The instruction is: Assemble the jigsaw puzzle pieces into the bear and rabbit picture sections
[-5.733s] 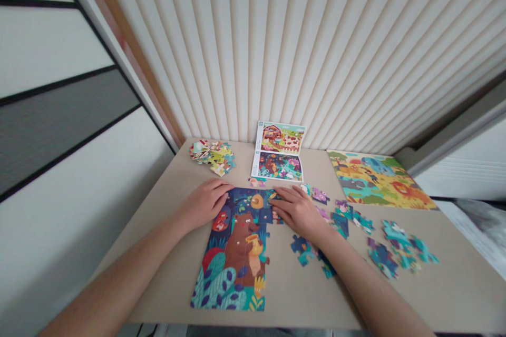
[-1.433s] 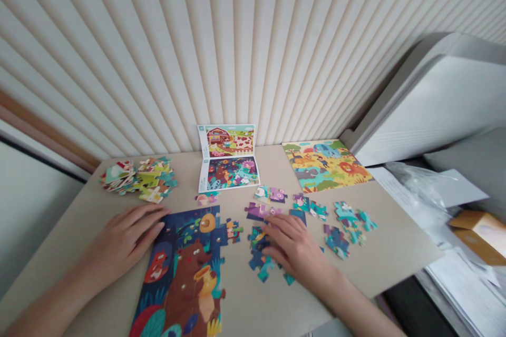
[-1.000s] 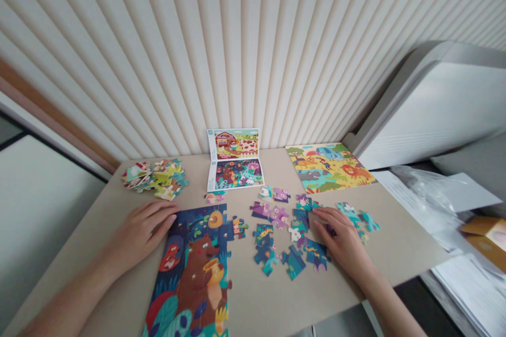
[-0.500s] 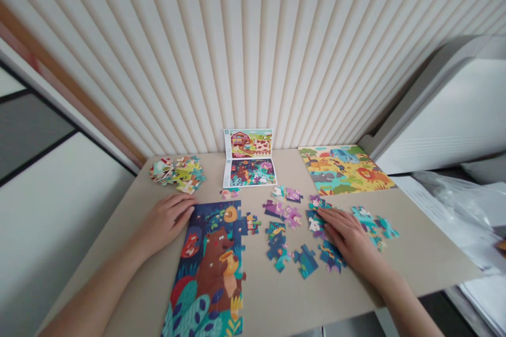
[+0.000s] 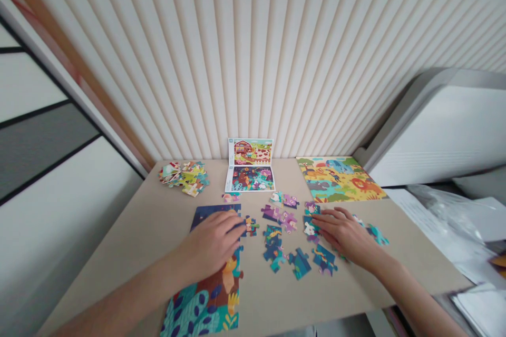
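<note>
My left hand (image 5: 216,242) lies over the partly assembled bear puzzle (image 5: 197,303), covering the bear's head. Its fingers are stretched toward a small piece (image 5: 251,226) attached at the puzzle's right edge. My right hand (image 5: 343,234) rests flat, fingers extended, with the tips at a column of dark teal and purple puzzle pieces (image 5: 310,227). Between the hands lie purple pieces (image 5: 288,221), a joined dark blue group (image 5: 273,247) and a single blue-green piece (image 5: 299,263). A dark piece with a yellow pattern (image 5: 324,259) sits just below my right fingers. Teal pieces (image 5: 377,234) are partly hidden behind that hand.
An open picture leaflet (image 5: 250,166) leans on the pleated wall (image 5: 253,63). At the back left is a heap of loose pieces (image 5: 185,176). A finished animal puzzle (image 5: 340,179) lies back right. Papers and clear plastic (image 5: 446,216) lie beyond the table's right edge.
My left hand has moved right, from beside the bear puzzle's upper left corner onto the puzzle. My right hand stays by the same pieces. The camera view has shifted slightly.
</note>
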The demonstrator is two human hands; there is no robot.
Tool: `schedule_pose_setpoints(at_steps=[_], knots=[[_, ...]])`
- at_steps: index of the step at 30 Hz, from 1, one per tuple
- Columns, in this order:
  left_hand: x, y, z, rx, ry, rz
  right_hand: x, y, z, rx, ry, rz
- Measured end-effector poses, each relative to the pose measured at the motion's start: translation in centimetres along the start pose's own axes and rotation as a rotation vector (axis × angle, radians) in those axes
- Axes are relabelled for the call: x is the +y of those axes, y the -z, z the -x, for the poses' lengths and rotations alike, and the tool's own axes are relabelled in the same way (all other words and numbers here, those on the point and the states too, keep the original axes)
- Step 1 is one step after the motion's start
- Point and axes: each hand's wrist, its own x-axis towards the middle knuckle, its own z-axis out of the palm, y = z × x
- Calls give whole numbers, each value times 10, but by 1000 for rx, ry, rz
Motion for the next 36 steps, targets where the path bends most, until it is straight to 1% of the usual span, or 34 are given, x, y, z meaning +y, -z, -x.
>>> schedule_pose_setpoints(at_steps=[1, 3, 5, 8, 10, 13, 17, 19, 20, 24, 26, 28, 32, 34, 36], knots=[[17, -3, -10, -43, -46, 4, -1, 0, 1, 3, 3, 4], [45, -16, -26, -89, -111, -6, 0, 0, 4, 11, 12, 11], [62, -34, -39, -125, -106, -21, 3, 0, 10, 8, 20, 17], [68, -58, -52, -165, -32, -26, 6, 1, 19, 11, 20, 13], [69, -66, -58, -179, 4, -18, 5, 1, 23, 33, 23, -14], [77, -70, -67, -169, 11, -20, 0, 2, 21, 51, 35, -65], [98, -72, -84, -149, -30, -13, -4, 3, 10, 42, 63, -92], [101, -74, -91, -137, -32, -3, -2, 3, 7, 35, 81, -94], [99, -75, -93, -130, -20, 2, -1, 3, 6, 29, 86, -93], [82, -77, -95, -123, 46, 24, 5, 2, 11, -2, 81, -95], [80, -78, -96, -138, 50, 38, 7, 3, 15, -4, 71, -102], [86, -80, -100, -147, 44, 50, 10, 5, 20, 3, 70, -106], [106, -83, -111, -134, 22, 76, 23, 13, 30, 16, 51, -45], [107, -84, -116, -121, 15, 92, 34, 18, 37, 22, 4, 6], [99, -84, -120, -104, 42, 100, 46, 23, 46, 22, -43, 48]])
